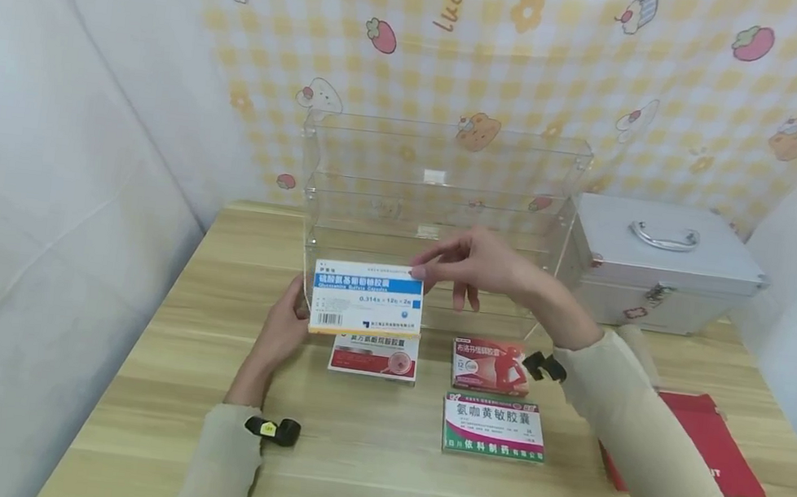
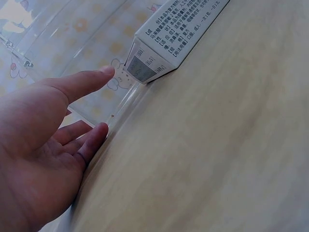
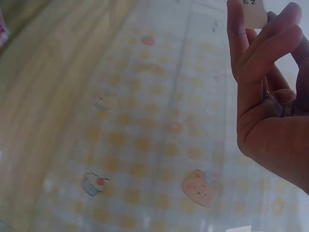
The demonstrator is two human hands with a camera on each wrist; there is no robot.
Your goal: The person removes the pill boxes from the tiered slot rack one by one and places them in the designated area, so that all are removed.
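A person sits at a pale wooden bench (image 1: 358,473), holding a white and blue medicine box (image 1: 367,300) upright in front of a clear acrylic shelf unit (image 1: 441,196). The box stands at the unit's lower front left corner, above a red and white box (image 1: 375,356) lying flat on the bench.

The right hand (image 1: 473,267) pinches the box's top right corner between thumb and fingertips; the right wrist view shows only a sliver of that corner caught there. The left hand (image 1: 284,327) has a wide, relaxed grip: its fingers are straight, with the thumb tip at the box's left end, steadying rather than clasping.

The hold looks slight. With only one corner pinched, the box could swing or slip and drop onto the red and white box below. Its lower edge sits close to the clear front wall, which is hard to see, so it could catch on that rim and tip out of the fingers. A knock might also nudge the light shelf unit backward.

Also on the bench are a pink box (image 1: 491,366), a green and white box (image 1: 494,428), a silver metal case (image 1: 663,262) and a red pouch (image 1: 708,448).
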